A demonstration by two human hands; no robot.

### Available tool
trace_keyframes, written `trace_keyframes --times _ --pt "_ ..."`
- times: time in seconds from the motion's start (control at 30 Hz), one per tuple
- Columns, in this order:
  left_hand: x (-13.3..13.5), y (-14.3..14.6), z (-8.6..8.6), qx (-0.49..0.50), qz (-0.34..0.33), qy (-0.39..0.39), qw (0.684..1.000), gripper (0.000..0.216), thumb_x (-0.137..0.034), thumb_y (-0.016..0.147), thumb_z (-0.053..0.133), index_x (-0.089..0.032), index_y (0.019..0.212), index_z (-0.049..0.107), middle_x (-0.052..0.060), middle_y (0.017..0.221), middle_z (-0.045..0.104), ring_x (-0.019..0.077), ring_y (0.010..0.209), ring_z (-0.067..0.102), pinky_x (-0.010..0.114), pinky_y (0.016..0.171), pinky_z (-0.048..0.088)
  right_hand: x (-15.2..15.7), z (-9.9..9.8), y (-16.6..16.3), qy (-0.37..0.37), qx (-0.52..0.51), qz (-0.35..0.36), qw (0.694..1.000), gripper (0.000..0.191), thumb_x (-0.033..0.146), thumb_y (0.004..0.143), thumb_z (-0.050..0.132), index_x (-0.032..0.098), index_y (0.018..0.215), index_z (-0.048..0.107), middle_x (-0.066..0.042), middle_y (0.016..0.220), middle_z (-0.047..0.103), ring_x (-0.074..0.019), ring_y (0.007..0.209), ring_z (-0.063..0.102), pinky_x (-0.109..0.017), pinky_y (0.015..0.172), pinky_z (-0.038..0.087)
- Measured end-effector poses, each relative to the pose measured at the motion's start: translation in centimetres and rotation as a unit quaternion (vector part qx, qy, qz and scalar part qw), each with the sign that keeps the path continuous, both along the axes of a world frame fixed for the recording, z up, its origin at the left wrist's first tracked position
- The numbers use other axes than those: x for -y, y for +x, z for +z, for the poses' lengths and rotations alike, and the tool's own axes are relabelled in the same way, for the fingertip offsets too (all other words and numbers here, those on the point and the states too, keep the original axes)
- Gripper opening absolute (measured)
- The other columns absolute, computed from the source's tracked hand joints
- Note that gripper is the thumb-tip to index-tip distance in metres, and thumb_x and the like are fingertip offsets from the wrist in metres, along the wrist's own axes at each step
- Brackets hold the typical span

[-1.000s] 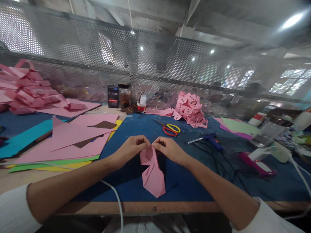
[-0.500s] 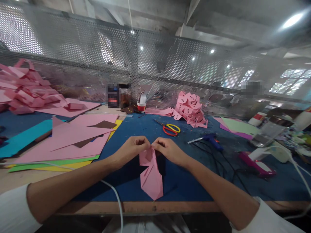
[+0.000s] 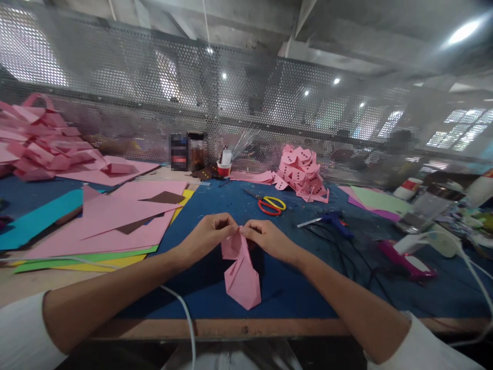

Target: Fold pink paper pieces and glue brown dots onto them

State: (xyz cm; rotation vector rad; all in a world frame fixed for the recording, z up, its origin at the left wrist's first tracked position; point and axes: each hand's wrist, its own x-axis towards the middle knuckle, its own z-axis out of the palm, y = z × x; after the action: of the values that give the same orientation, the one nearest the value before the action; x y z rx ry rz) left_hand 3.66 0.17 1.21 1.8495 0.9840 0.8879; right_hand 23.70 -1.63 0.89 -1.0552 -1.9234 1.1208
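Note:
A folded pink paper piece (image 3: pixel 243 288) hangs over the blue mat (image 3: pixel 292 293) near the table's front edge. My left hand (image 3: pixel 215 229) pinches its top between thumb and fingers. Close beside it, my right hand (image 3: pixel 265 237) pinches the same top edge, the two thumbs almost meeting. The lower part of the paper widens to a pointed end, and a notch shows on its left side. My fingers hide the spot where the paper is gripped. Just beyond the hands lie scissors (image 3: pixel 272 205) with red and yellow handles.
Left are stacked coloured sheets (image 3: pixel 134 234) and a heap of pink paper strips (image 3: pixel 50 139). Behind stand a red-and-white cup (image 3: pixel 224 168) and a pile of dotted pink pieces (image 3: pixel 301 172). A blue glue gun (image 3: pixel 337 225) with black cables and a magenta device (image 3: pixel 410 262) lie right.
The lower end of the pink paper has swung slightly up and to the right. Both hands keep their pinch at almost the same place.

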Motion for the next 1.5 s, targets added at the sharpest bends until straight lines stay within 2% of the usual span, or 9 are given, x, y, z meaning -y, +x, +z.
trace_keyframes --times 0.3,0.53,0.73,0.9,1.03,1.13,1.23,1.37,1.5 --pt "-0.1 -0.1 0.2 0.003 0.015 0.014 1.0 0.031 -0.044 0.085 0.058 -0.016 0.072 0.061 -0.001 0.069 0.059 0.015 0.068 0.051 0.026 0.065 0.039 0.0 -0.2 0.1 0.007 0.021 -0.008 1.0 0.046 0.058 0.09 0.056 0.017 0.069 0.052 0.003 0.062 0.054 -0.0108 0.059 0.052 -0.022 0.057 0.037" --pt "-0.1 0.1 0.4 0.037 0.028 -0.018 0.999 0.03 -0.044 0.082 0.061 -0.016 0.073 0.065 0.0 0.069 0.06 0.0152 0.066 0.052 0.026 0.063 0.04 -0.1 0.1 0.2 -0.001 0.0 -0.005 1.0 0.045 0.058 0.09 0.055 0.018 0.07 0.053 0.003 0.066 0.053 -0.0115 0.063 0.051 -0.023 0.061 0.04" --pt "-0.1 0.0 0.4 0.05 0.031 -0.005 0.998 0.032 -0.045 0.082 0.061 -0.016 0.07 0.063 0.0 0.066 0.057 0.015 0.064 0.05 0.027 0.061 0.039 -0.1 0.0 0.3 0.011 -0.002 -0.006 1.0 0.041 0.056 0.088 0.06 0.017 0.074 0.057 0.002 0.067 0.056 -0.0126 0.062 0.052 -0.025 0.06 0.04" --pt "0.1 0.1 0.4 0.072 0.022 -0.028 0.997 0.03 -0.044 0.086 0.059 -0.016 0.077 0.066 0.001 0.073 0.062 0.0163 0.071 0.056 0.027 0.069 0.046 -0.2 0.2 0.5 0.043 -0.008 -0.026 0.999 0.04 0.053 0.09 0.059 0.017 0.073 0.056 0.003 0.066 0.055 -0.0114 0.062 0.05 -0.024 0.061 0.039" --pt "0.3 0.0 0.4 0.139 0.009 -0.069 0.988 0.031 -0.047 0.089 0.057 -0.018 0.083 0.065 0.001 0.083 0.061 0.0172 0.08 0.057 0.028 0.077 0.051 -0.3 0.8 0.7 0.08 -0.017 -0.063 0.995 0.039 0.052 0.089 0.06 0.017 0.074 0.06 0.004 0.063 0.051 -0.0096 0.059 0.046 -0.023 0.058 0.036" --pt "0.1 -0.2 0.2 0.184 0.006 -0.107 0.977 0.036 -0.052 0.092 0.053 -0.019 0.086 0.066 0.003 0.086 0.062 0.0197 0.085 0.06 0.033 0.083 0.053 0.0 1.2 0.8 0.068 -0.053 -0.093 0.992 0.037 0.053 0.089 0.061 0.017 0.08 0.063 0.006 0.053 0.049 -0.0089 0.049 0.044 -0.022 0.051 0.035" --pt "-0.2 -0.2 0.1 0.197 -0.005 -0.13 0.972 0.04 -0.054 0.092 0.051 -0.018 0.089 0.069 0.007 0.087 0.065 0.0227 0.087 0.062 0.037 0.085 0.053 0.3 1.5 0.8 0.068 -0.094 -0.114 0.987 0.034 0.051 0.089 0.062 0.017 0.088 0.065 0.005 0.05 0.055 -0.0096 0.044 0.046 -0.022 0.047 0.036" --pt "-0.3 -0.3 0.2 0.212 0.004 -0.138 0.968 0.037 -0.052 0.089 0.056 -0.018 0.088 0.07 0.008 0.092 0.066 0.0237 0.092 0.062 0.037 0.086 0.053 0.7 1.9 0.7 0.111 -0.107 -0.117 0.981 0.031 0.046 0.09 0.062 0.018 0.1 0.065 -0.001 0.066 0.067 -0.0125 0.053 0.056 -0.025 0.053 0.046" --pt "-0.5 -0.4 0.1 0.223 0.008 -0.155 0.962 0.036 -0.049 0.089 0.059 -0.016 0.101 0.068 0.011 0.108 0.065 0.0238 0.098 0.062 0.038 0.088 0.052 1.3 2.4 0.7 0.15 -0.09 -0.103 0.979 0.021 0.035 0.09 0.059 0.019 0.103 0.066 -0.005 0.092 0.07 -0.0152 0.072 0.063 -0.028 0.069 0.051"
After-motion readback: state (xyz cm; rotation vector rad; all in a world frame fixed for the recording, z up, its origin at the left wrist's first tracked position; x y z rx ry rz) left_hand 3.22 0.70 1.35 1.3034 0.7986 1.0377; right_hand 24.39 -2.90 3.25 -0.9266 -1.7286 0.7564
